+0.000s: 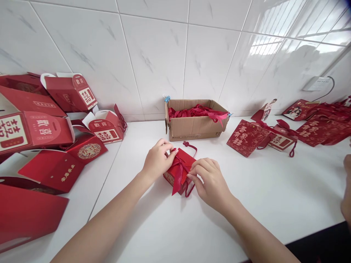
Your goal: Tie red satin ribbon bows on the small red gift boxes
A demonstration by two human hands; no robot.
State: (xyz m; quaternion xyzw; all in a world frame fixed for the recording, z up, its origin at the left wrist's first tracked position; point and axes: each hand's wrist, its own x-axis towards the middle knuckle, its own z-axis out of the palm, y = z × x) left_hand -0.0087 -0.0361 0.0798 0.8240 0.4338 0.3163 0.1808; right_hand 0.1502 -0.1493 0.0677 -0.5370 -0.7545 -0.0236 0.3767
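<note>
A small red gift box (184, 159) sits on the white table (260, 197) in the middle. A dark red ribbon (179, 172) is tied in a bow over its top, with tails hanging down the front. My left hand (157, 159) pinches the bow's left side at the box top. On the right, the fingers of my right hand (210, 180) are closed on the ribbon beside the bow. A red cord handle (191, 146) loops out behind the box.
An open cardboard carton (193, 126) of red ribbons stands behind the box. Red gift boxes (35, 129) pile up at the left, and flat red bags (248, 137) lie at the right. Another person's hand (347, 193) shows at the right edge.
</note>
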